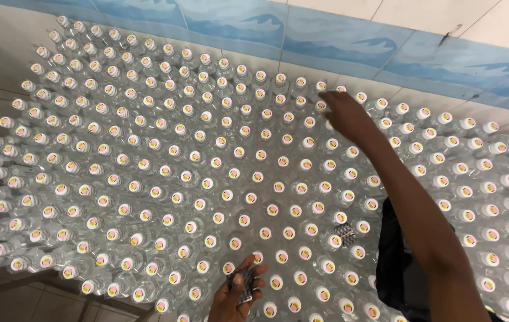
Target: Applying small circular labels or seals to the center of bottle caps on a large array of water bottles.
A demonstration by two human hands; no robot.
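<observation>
Clear bottles (165, 179) stand upright, packed cap to cap in tight rows over the table (39, 280), which keeps each one steady and every top easy to reach. The left hand (238, 293) is closed on a small dark bundle (244, 282), held low near the front rows. The right hand (341, 113) stretches to the far rows by the tiled wall (350, 36), fingers loosely apart over the caps, gripping nothing; a second dark bundle (344, 230) lies on the caps beneath that arm

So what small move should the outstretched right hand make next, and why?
Probably lower the right hand onto the clear plastic bottle with a pink-and-yellow cap beside it: it hovers over the far rows, while the left hand holds small dark pieces.
</observation>
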